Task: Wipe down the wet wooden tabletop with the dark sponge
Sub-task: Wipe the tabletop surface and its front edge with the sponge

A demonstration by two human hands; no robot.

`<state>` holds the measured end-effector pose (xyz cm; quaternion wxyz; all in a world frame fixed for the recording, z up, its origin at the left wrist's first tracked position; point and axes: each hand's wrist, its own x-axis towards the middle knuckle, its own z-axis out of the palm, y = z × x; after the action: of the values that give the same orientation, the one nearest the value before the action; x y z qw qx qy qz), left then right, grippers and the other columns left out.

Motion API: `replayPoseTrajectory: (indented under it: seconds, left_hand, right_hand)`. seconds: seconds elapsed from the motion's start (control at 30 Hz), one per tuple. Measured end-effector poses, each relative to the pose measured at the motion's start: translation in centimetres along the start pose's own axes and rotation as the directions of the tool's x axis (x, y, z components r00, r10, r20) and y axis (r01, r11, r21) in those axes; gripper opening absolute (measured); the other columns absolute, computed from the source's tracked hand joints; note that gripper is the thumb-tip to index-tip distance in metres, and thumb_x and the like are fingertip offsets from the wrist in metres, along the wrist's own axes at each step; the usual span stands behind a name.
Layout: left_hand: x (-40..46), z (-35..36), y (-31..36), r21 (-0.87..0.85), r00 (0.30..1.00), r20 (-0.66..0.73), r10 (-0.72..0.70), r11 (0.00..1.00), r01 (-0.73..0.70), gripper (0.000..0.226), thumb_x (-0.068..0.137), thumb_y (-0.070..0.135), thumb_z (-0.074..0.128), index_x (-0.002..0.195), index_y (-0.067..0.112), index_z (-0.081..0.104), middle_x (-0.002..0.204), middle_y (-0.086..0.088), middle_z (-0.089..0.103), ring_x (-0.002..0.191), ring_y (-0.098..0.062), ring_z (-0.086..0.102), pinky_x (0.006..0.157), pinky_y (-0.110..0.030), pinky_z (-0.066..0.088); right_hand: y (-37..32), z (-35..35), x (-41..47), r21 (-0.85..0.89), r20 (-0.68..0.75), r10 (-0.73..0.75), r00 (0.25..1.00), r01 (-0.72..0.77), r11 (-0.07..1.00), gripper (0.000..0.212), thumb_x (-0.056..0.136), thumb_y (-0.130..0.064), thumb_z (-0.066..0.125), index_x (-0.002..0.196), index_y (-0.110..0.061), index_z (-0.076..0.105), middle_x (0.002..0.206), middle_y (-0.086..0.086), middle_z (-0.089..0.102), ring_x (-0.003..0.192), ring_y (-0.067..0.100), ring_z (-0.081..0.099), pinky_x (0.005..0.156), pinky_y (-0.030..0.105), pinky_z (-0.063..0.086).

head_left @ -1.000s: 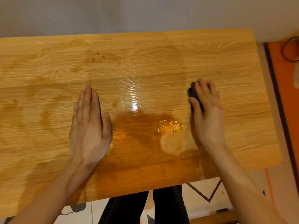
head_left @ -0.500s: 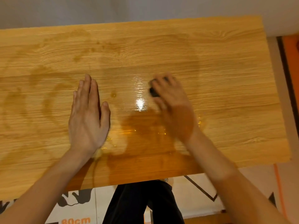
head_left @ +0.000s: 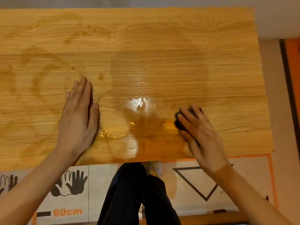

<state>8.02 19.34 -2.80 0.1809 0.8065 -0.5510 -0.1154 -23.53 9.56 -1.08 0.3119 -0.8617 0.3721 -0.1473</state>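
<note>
Wet light-brown wooden surface (head_left: 162, 46) shows a shiny puddle (head_left: 138, 103) near its front middle. Left hand (head_left: 78, 117) lies flat, fingers straight and together. Right hand (head_left: 199, 132) presses and curls over the small dark sponge (head_left: 179, 123), right of the puddle.

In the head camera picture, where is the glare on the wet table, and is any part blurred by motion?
Head view: a bright white glare patch sits on the wet light-brown wooden tabletop, between the two hands; small glints edge the puddle near the left hand. The right hand and the dark sponge under it are smeared by motion; the left hand is sharp. The table's edges bow from the wide lens.
</note>
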Motion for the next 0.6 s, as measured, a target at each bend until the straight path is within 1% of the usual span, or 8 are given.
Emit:
replayPoseTrajectory:
  seconds: [0.07,0.1,0.17,0.23,0.3,0.4,0.5,0.6]
  left_hand:
    - [-1.0,0.2,0.2,0.012,1.0,0.0,-0.004,1.0,0.004,0.058,0.106,0.027,0.029,0.159,0.005,0.02,0.168,-0.007,0.013,0.156,-0.017,0.008,0.128,-0.039,0.006]
    - [-1.2,0.2,0.1,0.021,1.0,-0.002,-0.004,1.0,0.004,0.058,0.106,0.026,0.029,0.159,0.005,0.02,0.168,-0.006,0.013,0.156,-0.018,0.008,0.128,-0.04,0.006]
    - [-1.1,0.3,0.0,0.036,1.0,-0.006,-0.006,0.999,0.006,0.057,0.106,0.026,0.028,0.159,0.004,0.021,0.168,-0.007,0.013,0.156,-0.018,0.009,0.128,-0.038,0.006]
    - [-1.2,0.5,-0.1,0.041,1.0,-0.005,-0.011,0.999,0.012,0.057,0.107,0.026,0.027,0.159,0.004,0.021,0.169,-0.007,0.014,0.157,-0.017,0.009,0.128,-0.037,0.006]
    - [-1.5,0.6,-0.2,0.049,1.0,-0.005,-0.01,0.999,0.01,0.057,0.107,0.027,0.026,0.159,0.005,0.021,0.169,-0.006,0.014,0.157,-0.016,0.008,0.128,-0.038,0.007]
    - [-1.8,0.7,-0.3,0.059,1.0,0.0,-0.003,0.998,0.003,0.057,0.107,0.028,0.025,0.16,0.006,0.019,0.169,-0.004,0.012,0.157,-0.016,0.007,0.128,-0.039,0.007]
    - [-1.6,0.6,-0.2,0.061,1.0,-0.002,-0.009,0.998,0.009,0.057,0.107,0.028,0.025,0.16,0.007,0.019,0.169,-0.004,0.012,0.157,-0.016,0.007,0.128,-0.04,0.008]
    - [-1.4,0.5,0.0,0.063,1.0,0.002,-0.02,0.998,0.02,0.057,0.107,0.027,0.026,0.159,0.006,0.02,0.169,-0.005,0.012,0.157,-0.016,0.007,0.128,-0.042,0.011]
  right_hand:
    - [1.1,-1.0,1.6,-0.031,0.075,-0.083,0.994,0.086,0.996,0.041,0.096,-0.015,0.053,0.136,-0.008,0.051,0.148,0.004,0.042,0.146,0.025,0.026,0.12,0.048,0.02]
    - [1.6,-1.4,3.4,-0.057,0.07,-0.084,0.994,0.088,0.995,0.04,0.097,-0.017,0.053,0.136,-0.008,0.051,0.147,0.004,0.042,0.145,0.026,0.027,0.119,0.049,0.023]
    - [2.1,-1.8,8.0,-0.073,-0.039,0.014,0.999,-0.017,0.997,0.039,0.099,-0.019,0.049,0.137,-0.008,0.05,0.148,0.005,0.042,0.145,0.027,0.026,0.118,0.05,0.023]
    - [1.8,-1.3,11.7,-0.017,-0.171,0.143,0.975,-0.148,0.989,0.039,0.101,-0.02,0.047,0.139,-0.009,0.049,0.15,0.005,0.041,0.146,0.023,0.022,0.12,0.046,0.018]
    - [1.0,-0.3,12.5,0.028,-0.217,0.196,0.956,-0.195,0.98,0.039,0.1,-0.021,0.048,0.138,-0.01,0.049,0.15,0.005,0.042,0.147,0.022,0.021,0.122,0.044,0.014]
    - [-0.4,0.9,7.9,0.033,-0.127,0.067,0.99,-0.063,0.997,0.036,0.098,-0.014,0.055,0.132,-0.007,0.055,0.145,0.007,0.048,0.145,0.025,0.025,0.122,0.045,0.014]
    - [-0.9,1.3,2.0,0.027,0.028,-0.087,0.996,0.087,0.996,0.037,0.097,-0.014,0.054,0.134,-0.01,0.054,0.145,0.003,0.047,0.145,0.023,0.026,0.122,0.04,0.013]
    - [0.1,0.2,3.2,0.016,0.132,-0.19,0.973,0.19,0.982,0.039,0.097,-0.02,0.051,0.135,-0.012,0.052,0.146,0.002,0.046,0.145,0.022,0.025,0.122,0.038,0.014]
